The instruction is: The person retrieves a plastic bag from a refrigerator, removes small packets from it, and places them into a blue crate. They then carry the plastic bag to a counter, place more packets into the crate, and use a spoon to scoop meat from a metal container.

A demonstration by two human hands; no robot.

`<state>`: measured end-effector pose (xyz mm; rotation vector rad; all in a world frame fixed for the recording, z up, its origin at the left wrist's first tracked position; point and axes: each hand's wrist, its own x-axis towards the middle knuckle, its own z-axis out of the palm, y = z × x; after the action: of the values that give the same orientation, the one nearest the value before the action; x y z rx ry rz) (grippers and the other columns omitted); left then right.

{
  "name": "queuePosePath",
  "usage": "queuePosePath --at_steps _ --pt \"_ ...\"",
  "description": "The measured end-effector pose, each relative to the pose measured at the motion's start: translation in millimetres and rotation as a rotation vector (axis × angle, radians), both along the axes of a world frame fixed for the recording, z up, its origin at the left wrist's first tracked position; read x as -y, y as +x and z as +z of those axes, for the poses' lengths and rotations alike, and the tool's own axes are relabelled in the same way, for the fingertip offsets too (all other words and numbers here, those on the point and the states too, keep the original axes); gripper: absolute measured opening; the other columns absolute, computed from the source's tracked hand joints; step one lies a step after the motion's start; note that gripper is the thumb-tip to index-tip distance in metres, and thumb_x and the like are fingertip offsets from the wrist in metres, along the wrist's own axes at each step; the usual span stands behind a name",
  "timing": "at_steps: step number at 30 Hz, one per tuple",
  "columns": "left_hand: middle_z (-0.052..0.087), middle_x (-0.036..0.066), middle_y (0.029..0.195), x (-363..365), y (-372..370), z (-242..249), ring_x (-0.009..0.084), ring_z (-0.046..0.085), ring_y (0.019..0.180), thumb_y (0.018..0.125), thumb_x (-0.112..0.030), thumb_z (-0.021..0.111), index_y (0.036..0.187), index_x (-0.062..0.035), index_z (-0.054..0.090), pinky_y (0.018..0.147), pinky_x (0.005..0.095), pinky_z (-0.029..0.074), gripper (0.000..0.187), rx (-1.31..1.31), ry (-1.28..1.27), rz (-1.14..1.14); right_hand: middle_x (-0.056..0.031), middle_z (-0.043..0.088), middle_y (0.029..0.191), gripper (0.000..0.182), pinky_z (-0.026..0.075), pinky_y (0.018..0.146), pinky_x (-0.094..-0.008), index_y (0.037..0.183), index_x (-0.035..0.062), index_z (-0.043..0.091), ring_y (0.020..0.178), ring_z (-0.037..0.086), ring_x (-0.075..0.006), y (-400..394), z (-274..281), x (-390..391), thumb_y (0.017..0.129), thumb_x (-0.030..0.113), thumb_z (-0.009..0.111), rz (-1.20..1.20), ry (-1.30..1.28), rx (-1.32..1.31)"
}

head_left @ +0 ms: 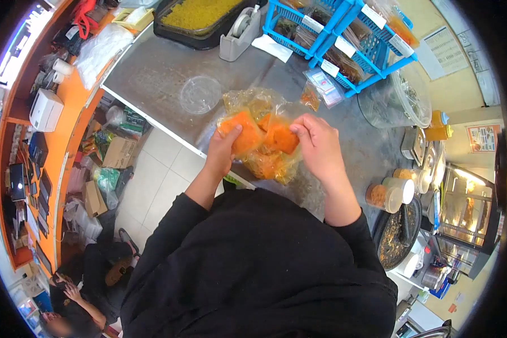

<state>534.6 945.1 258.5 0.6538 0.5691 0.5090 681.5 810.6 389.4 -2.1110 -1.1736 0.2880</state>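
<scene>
My left hand pinches a small see-through packet of orange sauce, thumb on top. Closed on the upper edge of a second orange packet is my right hand, fingers pressed together. Both packets are held over a crinkled transparent plastic bag with more orange packets in it. The bag lies at the near edge of the metal table. A round transparent lid rests left of the bag.
Blue baskets with labelled packets stand at the back right, near a tape dispenser and a black tray of yellow food. Tubs and a large dark mortar are at right. A person sits at lower left.
</scene>
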Motion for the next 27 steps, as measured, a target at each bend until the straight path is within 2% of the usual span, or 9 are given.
queuePosePath --at_steps 1,4,7,10,13,16,19,25,27 --pt "0.057 0.009 0.119 -3 -2 2 0.0195 0.057 0.109 0.091 -0.016 0.056 0.124 -0.0034 0.046 0.09 0.0355 0.049 0.036 -0.042 0.043 -0.025 -0.0053 0.063 0.077 0.02 0.035 0.073 -0.0402 0.076 0.0121 0.063 0.083 0.058 -0.0265 5 5 -1 0.084 0.031 0.059 0.056 -0.008 -0.058" --pt "0.055 0.008 0.121 -4 -11 7 0.0205 0.057 0.109 0.092 -0.021 0.055 0.126 -0.0048 0.045 0.093 0.0355 0.047 0.039 0.098 -0.267 -0.175 -0.0042 0.064 0.08 0.019 0.033 0.076 -0.0413 0.087 0.0145 0.066 0.083 0.059 -0.0256 14 -10 -17 0.083 0.032 0.06 0.29 -0.104 -0.018" --pt "0.055 0.008 0.121 6 -13 13 0.0215 0.057 0.108 0.091 -0.023 0.057 0.126 -0.0057 0.045 0.091 0.0369 0.048 0.041 0.193 -0.272 -0.232 -0.0026 0.064 0.077 0.017 0.036 0.079 -0.0389 0.087 0.0129 0.067 0.08 0.057 -0.0219 -2 -32 -37 0.083 0.029 0.062 0.244 -0.178 0.156" --pt "0.055 0.009 0.12 4 -11 5 0.0224 0.057 0.109 0.092 -0.024 0.057 0.125 -0.0065 0.045 0.09 0.0388 0.049 0.04 -0.128 0.073 -0.227 -0.0027 0.065 0.083 0.019 0.036 0.081 -0.0419 0.09 0.0144 0.068 0.085 0.058 -0.0204 -7 -34 -46 0.084 0.032 0.061 0.059 -0.089 0.004" --pt "0.056 0.009 0.119 -5 -26 5 0.0227 0.057 0.109 0.092 -0.024 0.056 0.124 -0.0066 0.046 0.091 0.0397 0.049 0.038 -0.104 0.015 -0.133 -0.0042 0.066 0.092 0.03 0.034 0.084 -0.0439 0.096 0.0154 0.067 0.097 0.057 -0.0221 20 -58 -41 0.083 0.041 0.06 -0.08 -0.092 -0.055" --pt "0.056 0.009 0.119 -16 -38 -4 0.023 0.057 0.109 0.093 -0.025 0.054 0.124 -0.0062 0.045 0.092 0.0397 0.049 0.038 -0.122 0.028 -0.042 -0.0081 0.066 0.099 0.045 0.032 0.082 -0.0465 0.107 0.0155 0.064 0.102 0.055 -0.027 16 -89 -27 0.08 0.051 0.059 -0.102 -0.512 0.205" --pt "0.056 0.009 0.119 -18 -42 4 0.0216 0.058 0.106 0.093 -0.023 0.054 0.124 -0.0045 0.046 0.089 0.0376 0.05 0.036 -0.076 -0.023 0.007 -0.0096 0.065 0.101 0.052 0.031 0.082 -0.0475 0.113 0.0149 0.061 0.103 0.054 -0.0282 3 -118 -19 0.08 0.054 0.058 -0.081 -0.571 0.307" --pt "0.055 0.01 0.12 -14 -33 7 0.0226 0.056 0.11 0.095 -0.028 0.05 0.126 -0.0041 0.044 0.092 0.0395 0.048 0.039 -0.089 0.008 -0.027 -0.0097 0.067 0.093 0.052 0.028 0.081 -0.046 0.105 0.0129 0.065 0.099 0.055 -0.0252 9 -122 -24 0.078 0.057 0.057 -0.004 -0.668 0.268" --pt "0.055 0.01 0.12 -14 -30 5 0.0226 0.056 0.11 0.095 -0.029 0.049 0.125 -0.0036 0.045 0.092 0.0394 0.048 0.04 -0.099 -0.016 -0.056 -0.0077 0.067 0.088 0.047 0.029 0.081 -0.046 0.098 0.0124 0.066 0.098 0.055 -0.0246 16 -131 -19 0.079 0.055 0.056 -0.019 -0.6 0.263"
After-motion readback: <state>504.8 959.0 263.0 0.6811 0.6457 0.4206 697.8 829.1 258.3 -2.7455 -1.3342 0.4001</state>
